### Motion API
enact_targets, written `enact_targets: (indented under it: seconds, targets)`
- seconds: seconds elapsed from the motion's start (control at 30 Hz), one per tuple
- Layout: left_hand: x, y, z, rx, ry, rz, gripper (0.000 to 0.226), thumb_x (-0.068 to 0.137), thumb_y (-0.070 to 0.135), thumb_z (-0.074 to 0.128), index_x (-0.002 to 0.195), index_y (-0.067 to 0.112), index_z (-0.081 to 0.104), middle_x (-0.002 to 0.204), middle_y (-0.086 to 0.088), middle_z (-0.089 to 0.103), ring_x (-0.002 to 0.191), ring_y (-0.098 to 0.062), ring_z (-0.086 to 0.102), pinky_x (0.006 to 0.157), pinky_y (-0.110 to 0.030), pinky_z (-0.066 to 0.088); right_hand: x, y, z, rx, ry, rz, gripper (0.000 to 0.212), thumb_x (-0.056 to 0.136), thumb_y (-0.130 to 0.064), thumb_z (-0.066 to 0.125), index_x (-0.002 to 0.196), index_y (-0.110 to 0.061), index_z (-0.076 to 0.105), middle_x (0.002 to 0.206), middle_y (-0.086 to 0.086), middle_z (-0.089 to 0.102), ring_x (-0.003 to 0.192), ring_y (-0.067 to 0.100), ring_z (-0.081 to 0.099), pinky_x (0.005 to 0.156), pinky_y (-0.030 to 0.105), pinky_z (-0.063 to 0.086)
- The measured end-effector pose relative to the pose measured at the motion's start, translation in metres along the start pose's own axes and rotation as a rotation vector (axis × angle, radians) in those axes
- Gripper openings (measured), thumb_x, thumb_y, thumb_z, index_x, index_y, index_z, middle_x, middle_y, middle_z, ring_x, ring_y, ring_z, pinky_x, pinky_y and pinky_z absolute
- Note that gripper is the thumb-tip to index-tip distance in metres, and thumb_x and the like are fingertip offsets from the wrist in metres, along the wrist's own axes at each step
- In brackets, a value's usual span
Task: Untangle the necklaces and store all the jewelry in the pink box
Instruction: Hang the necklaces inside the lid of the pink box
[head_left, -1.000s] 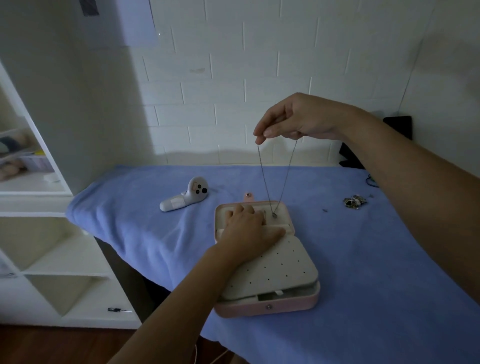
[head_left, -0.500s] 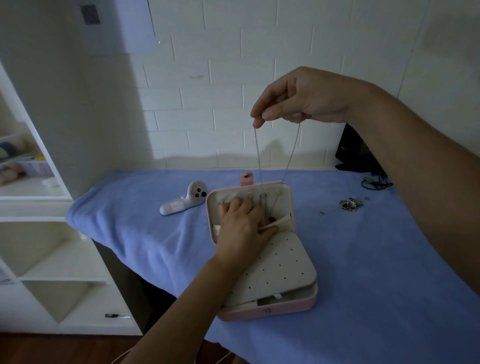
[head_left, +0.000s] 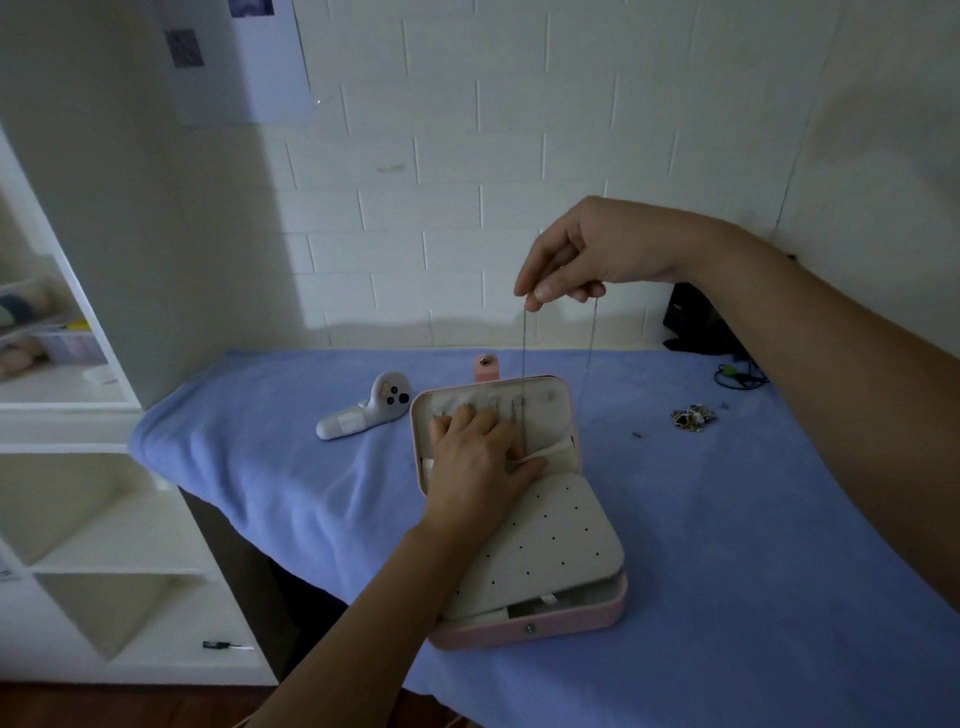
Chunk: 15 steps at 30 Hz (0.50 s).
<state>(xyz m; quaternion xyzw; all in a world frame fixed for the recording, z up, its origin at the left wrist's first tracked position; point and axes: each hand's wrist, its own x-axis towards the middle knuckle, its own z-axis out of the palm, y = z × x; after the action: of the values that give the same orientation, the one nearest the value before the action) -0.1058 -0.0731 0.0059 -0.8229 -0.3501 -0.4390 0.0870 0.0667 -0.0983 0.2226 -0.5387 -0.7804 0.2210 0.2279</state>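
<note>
my right hand (head_left: 597, 254) pinches the necklace (head_left: 524, 353), its chain hanging straight toward 6 o'clock into the lid (head_left: 558, 405) of the box (head_left: 545, 631). it ends just at 3 o'clock of my left hand (head_left: 478, 457), which presses flat there, fingers straight. the left is nearer the lid, i judge.
</note>
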Motion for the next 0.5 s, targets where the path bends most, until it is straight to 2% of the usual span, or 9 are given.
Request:
enact_targets:
  seconds: [0.2,0.4,0.5]
  targets:
    - [0.0007,0.0009,-0.0008,0.011,0.006,0.015,0.034,0.074,0.05,0.054,0.058,0.02,0.053,0.065,0.005,0.053,0.07,-0.019,0.05,0.071,-0.033,0.034,-0.0016,0.0051,0.0043,-0.01,0.037,0.021,0.013,0.082,-0.004,0.07,0.093,-0.009,0.072,0.081,0.004,0.072,0.06,0.006,0.064,0.058,0.015,0.05]
    - [0.0005,0.0002,0.0007,0.033,-0.007,0.014,0.036,0.074,0.051,0.053,0.058,0.019,0.054,0.065,0.004,0.053,0.069,-0.019,0.05,0.071,-0.032,0.032,-0.0028,-0.0005,0.0034,0.085,0.179,-0.056,0.013,0.083,-0.001,0.068,0.094,-0.007,0.07,0.083,0.008,0.071,0.066,0.006,0.067,0.065,0.013,0.052]
    - [0.0002,0.0003,0.0003,0.028,-0.002,0.015,0.035,0.075,0.051,0.053,0.058,0.02,0.054,0.065,0.005,0.053,0.069,-0.018,0.049,0.071,-0.032,0.032,-0.0043,-0.0003,0.003,0.049,0.144,-0.037,0.015,0.081,0.001,0.069,0.093,-0.008,0.07,0.075,0.0,0.072,0.067,0.005,0.068,0.064,0.012,0.051]
